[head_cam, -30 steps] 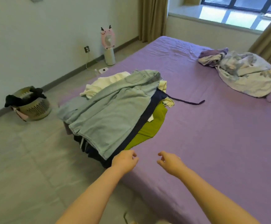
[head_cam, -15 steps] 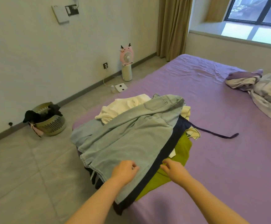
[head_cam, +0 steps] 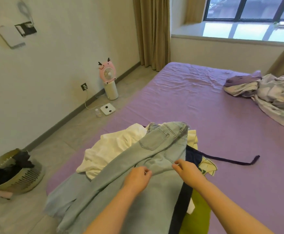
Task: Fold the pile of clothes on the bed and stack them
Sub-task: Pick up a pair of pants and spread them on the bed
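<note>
At lower centre, my left hand (head_cam: 137,177) and right hand (head_cam: 189,171) hover with curled, empty grips over light-blue jeans (head_cam: 156,149) topping the clothes pile on the purple bed (head_cam: 197,102).

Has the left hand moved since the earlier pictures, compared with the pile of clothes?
Yes. The left hand went forward, from the near bed edge onto the light blue jeans atop the pile.

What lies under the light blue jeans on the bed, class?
Under the light blue jeans show a white garment, dark navy cloth, a lime green piece and the purple sheet. Whatever lies beneath the jeans' middle is covered.
</note>
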The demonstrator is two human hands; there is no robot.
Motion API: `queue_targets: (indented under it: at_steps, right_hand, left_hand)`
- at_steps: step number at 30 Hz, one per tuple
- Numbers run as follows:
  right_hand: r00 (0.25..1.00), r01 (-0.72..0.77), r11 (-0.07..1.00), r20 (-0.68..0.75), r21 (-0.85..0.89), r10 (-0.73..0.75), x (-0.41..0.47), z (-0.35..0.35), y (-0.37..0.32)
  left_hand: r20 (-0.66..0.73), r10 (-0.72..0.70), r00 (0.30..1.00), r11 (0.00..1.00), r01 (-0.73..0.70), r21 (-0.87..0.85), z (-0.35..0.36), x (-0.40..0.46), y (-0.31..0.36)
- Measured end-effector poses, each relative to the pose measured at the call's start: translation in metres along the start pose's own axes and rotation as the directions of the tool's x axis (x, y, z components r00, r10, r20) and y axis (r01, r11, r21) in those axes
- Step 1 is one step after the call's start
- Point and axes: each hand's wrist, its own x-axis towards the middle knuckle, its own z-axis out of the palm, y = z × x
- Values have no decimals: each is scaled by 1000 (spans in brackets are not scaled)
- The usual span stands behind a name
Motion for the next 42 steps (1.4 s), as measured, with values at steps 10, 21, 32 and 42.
queue_targets:
  at_steps: [10, 21, 32, 42]
  right_hand:
    - [979, -154, 977, -109, 145, 170, 146, -22, -11]
    - [920, -319, 948, -241, -6, 308, 264, -49, 21]
    - [891, -76, 938, -398, 339, 216, 210, -81, 8]
    - [858, 194, 971, -504, 137, -100, 78, -158, -81]
  left_hand:
    - [56, 197, 979, 980, -198, 9, -32, 192, 9]
    - [145, 250, 957, 968, -252, -7, -11, 298, 12]
    - [-58, 244, 968, 890, -247, -384, -30, 249, 13]
    - [-337, 182, 924, 866, -313, -391, -119, 121, 33]
